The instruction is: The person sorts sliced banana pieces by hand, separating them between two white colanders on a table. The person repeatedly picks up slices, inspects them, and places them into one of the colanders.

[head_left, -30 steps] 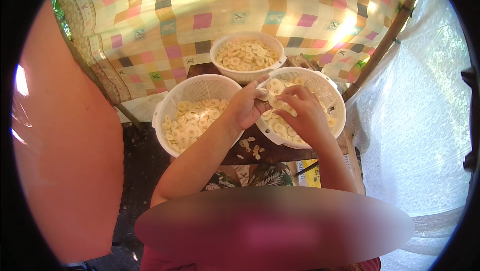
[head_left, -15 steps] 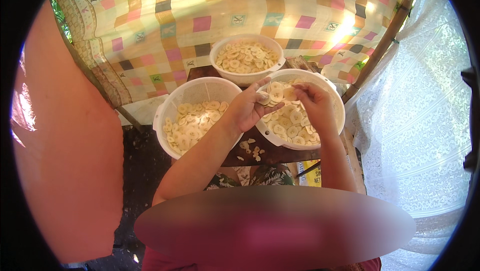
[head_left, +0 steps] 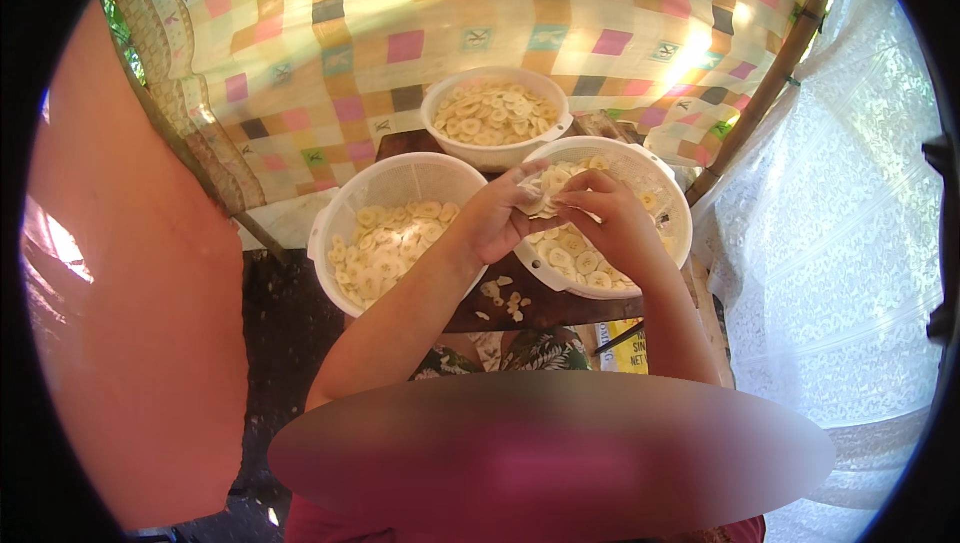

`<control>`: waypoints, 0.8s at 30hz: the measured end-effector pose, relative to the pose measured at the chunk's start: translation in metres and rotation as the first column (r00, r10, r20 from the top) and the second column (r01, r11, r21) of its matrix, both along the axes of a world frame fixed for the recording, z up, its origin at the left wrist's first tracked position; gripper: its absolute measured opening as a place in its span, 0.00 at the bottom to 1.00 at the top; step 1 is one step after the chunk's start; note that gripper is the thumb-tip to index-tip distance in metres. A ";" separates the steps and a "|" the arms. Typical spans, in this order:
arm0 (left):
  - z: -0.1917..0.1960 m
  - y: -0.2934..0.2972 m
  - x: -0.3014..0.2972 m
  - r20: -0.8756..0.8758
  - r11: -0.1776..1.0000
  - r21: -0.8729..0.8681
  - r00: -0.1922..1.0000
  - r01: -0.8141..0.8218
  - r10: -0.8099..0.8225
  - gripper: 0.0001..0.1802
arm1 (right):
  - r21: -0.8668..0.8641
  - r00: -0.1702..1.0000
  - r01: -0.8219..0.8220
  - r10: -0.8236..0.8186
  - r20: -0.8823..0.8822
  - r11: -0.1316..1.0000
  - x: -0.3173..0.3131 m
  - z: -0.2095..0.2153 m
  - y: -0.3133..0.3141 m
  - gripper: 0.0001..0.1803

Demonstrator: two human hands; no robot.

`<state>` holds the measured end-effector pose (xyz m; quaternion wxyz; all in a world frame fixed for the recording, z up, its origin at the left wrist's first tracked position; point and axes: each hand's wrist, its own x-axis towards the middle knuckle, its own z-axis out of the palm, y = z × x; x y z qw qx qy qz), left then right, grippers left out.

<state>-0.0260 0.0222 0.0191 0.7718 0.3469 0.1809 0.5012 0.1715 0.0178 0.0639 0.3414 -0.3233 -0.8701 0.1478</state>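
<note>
Here, head view: the person is working above three white bowls on a dark wooden desk (head_left: 560, 308).
Left hand (head_left: 492, 221): its grip is closing around a pale peeled banana piece (head_left: 538, 193), holding it over the right strainer bowl (head_left: 655, 175).
Right hand (head_left: 605, 218): the fingers are pinching narrowly at the same piece; what they hold besides cannot be told.
Slices: they are lying in the right strainer bowl, in the left strainer bowl (head_left: 385, 183) and in the far bowl (head_left: 495, 148).
Risk: slices are probably liable to miss the rim, as the scraps (head_left: 503, 298) on the near desk edge suggest; fingertips are sitting close to the cut.
Hidden: any blade is being covered by the hands; a blurred patch is masking the lap; the checked cloth (head_left: 420, 13) is screening the background.
</note>
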 end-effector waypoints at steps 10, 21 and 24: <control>0.001 0.001 -0.001 -0.079 0.999 0.019 0.996 0.031 -0.029 0.39 | -0.026 0.999 -0.051 0.051 -0.011 0.998 0.007 0.002 0.000 0.09; 0.006 -0.004 0.005 -0.077 1.000 0.022 0.997 0.016 -0.014 0.36 | -0.236 0.940 0.105 -0.174 -0.295 0.966 0.017 0.000 0.015 0.07; 0.006 -0.003 0.004 -0.083 1.000 -0.006 0.996 0.014 -0.015 0.32 | -0.189 0.879 0.295 -0.344 -0.329 0.937 0.024 0.008 0.016 0.10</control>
